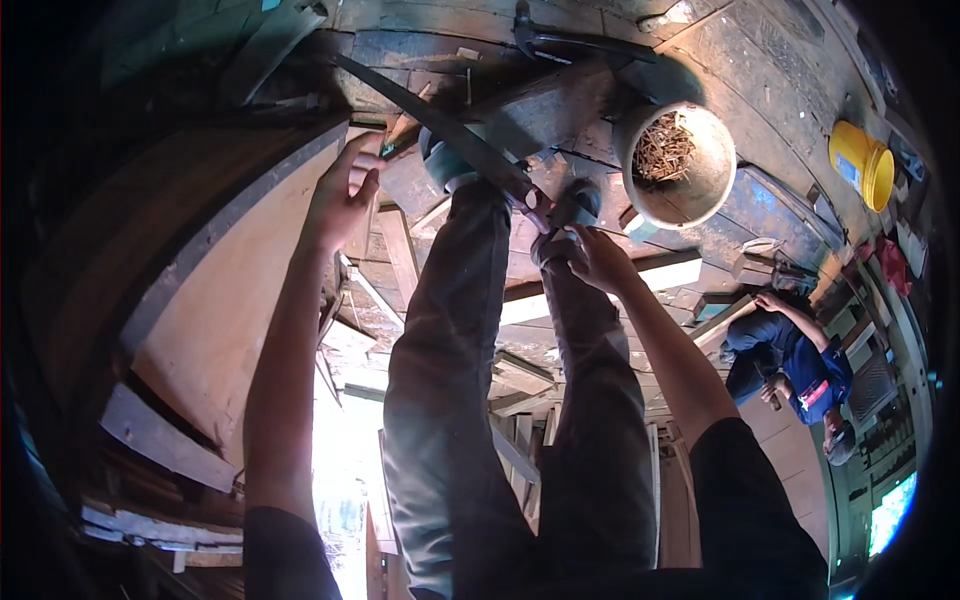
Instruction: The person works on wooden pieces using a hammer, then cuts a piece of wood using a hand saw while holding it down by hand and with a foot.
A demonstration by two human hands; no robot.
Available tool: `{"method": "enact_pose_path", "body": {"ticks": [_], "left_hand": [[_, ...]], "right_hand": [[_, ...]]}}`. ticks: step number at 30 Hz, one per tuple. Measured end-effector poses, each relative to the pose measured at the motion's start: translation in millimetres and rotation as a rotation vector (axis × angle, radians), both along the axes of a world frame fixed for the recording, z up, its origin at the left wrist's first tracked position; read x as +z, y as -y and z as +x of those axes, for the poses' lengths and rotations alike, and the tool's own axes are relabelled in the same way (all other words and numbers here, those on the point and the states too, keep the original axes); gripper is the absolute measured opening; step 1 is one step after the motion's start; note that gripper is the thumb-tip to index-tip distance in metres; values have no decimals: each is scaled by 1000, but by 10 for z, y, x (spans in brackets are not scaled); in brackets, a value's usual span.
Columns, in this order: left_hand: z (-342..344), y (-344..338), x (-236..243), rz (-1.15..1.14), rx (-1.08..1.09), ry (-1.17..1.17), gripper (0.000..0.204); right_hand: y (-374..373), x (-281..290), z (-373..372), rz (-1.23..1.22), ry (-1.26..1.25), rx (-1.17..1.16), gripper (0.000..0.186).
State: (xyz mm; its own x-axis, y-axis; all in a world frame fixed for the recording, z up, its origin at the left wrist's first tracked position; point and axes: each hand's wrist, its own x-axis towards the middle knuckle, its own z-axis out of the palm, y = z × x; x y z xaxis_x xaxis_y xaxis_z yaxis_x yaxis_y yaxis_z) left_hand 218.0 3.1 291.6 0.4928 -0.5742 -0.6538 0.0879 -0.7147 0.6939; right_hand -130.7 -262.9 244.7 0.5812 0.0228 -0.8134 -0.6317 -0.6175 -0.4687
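My left hand (345, 200) is beside the edge of an upright wooden panel (230, 270) at the left, its fingers apart and loosely curled, holding nothing that I can see. My right hand (598, 258) grips the handle end of a long, dark, tapered blade tool (440, 130), perhaps a handsaw, which slants up and leftward across my feet and a dark wooden piece (545, 110). My legs (445, 330) stretch between both arms. Several loose wood strips (398, 245) lie around them.
A hammer (575, 42) lies at the top. A pale bucket of nails (680, 160) stands right of my feet, with a yellow bucket (860, 165) on its side farther right. A co-worker (800, 370) in blue sits at the right with a piece of wood. Boards (600, 290) litter the plank floor.
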Motion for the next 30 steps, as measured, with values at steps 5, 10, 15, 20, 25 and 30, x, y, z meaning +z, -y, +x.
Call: {"method": "enact_pose_path", "body": {"ticks": [5,10,15,20,25,30], "left_hand": [[501,428,-341,-17,-295,166,58],[526,545,-779,-75,-861,705,74],[193,583,-1171,-177,-997,655,74],[-36,684,-1398,-165,-1044,636,70],[-44,627,-1460,-145,-934,523,67],[-194,253,-1070,-59,-707,402,61]], "right_hand": [[36,-245,138,-21,94,156,94],[-103,-971,-79,-50,343,253,98],[-361,-1545,-391,-63,559,163,83],[-717,-1794,-380,65,740,23,62],[-872,-1930,-324,-43,855,58,51],[-994,-1693,-352,71,663,-61,38]]}}
